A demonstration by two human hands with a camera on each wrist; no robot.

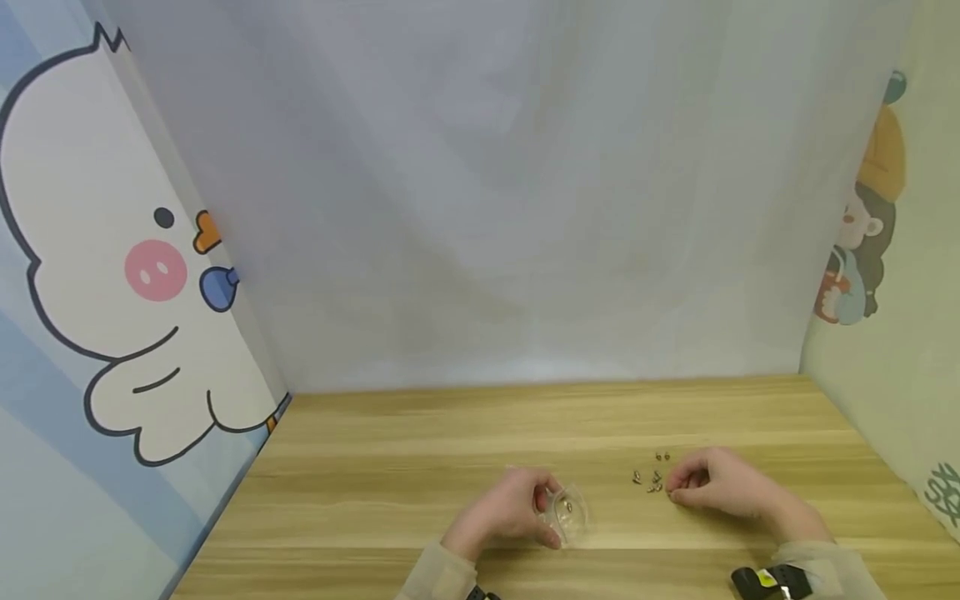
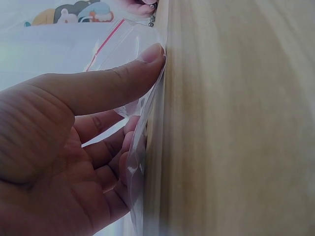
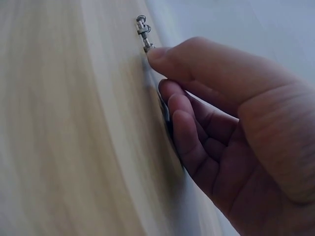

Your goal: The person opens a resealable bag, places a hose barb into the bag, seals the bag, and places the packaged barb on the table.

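Note:
My left hand (image 1: 513,504) grips the edge of a clear plastic bag (image 1: 576,518), and one small metal piece (image 1: 568,507) shows in the bag. In the left wrist view the thumb of my left hand (image 2: 78,128) lies over the film of the bag (image 2: 135,42), which has a red strip. Beside several small metal pieces (image 1: 657,478) on the table, my right hand (image 1: 723,483) has its thumb and forefinger together at a piece. The right wrist view shows a metal piece (image 3: 148,47) at the thumb tip of my right hand (image 3: 221,113); the forefinger's tip is hidden.
The wooden table (image 1: 390,442) runs back to a pale grey curtain (image 1: 480,208). A wall with a cartoon bird (image 1: 97,250) stands at the left, and a pale green wall with a cartoon figure (image 1: 873,217) at the right. Two metal pieces (image 1: 663,457) lie behind the others.

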